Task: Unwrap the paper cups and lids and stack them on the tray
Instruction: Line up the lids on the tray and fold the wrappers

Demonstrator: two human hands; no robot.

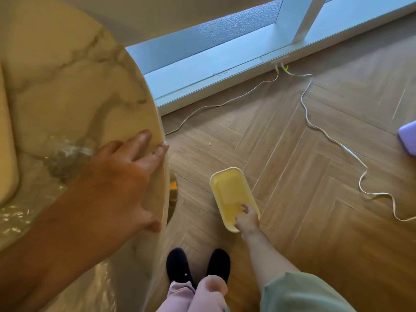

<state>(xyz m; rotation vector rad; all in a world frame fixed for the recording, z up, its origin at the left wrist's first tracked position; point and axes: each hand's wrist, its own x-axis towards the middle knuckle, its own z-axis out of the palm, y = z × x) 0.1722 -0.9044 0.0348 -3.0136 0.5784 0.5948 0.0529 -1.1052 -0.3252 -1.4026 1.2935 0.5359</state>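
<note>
A yellow oblong tray [228, 188] lies on the wooden floor to the right of the table. My right hand [246, 218] reaches down to its near end and grips the rim, fingers inside the tray. My left hand [126, 176] rests flat on the marble table [67, 86] near its right edge, fingers spread. Crumpled clear plastic wrap [65, 154] lies on the table just left of that hand. No paper cups or lids can be made out; a cream object [6, 154] shows at the far left edge.
White cables [360, 176] trail across the floor from a socket [280, 64] by the window sill. A purple object [407, 138] lies at the right edge. My feet in black slippers [198, 264] stand beside the table's gold base [173, 192].
</note>
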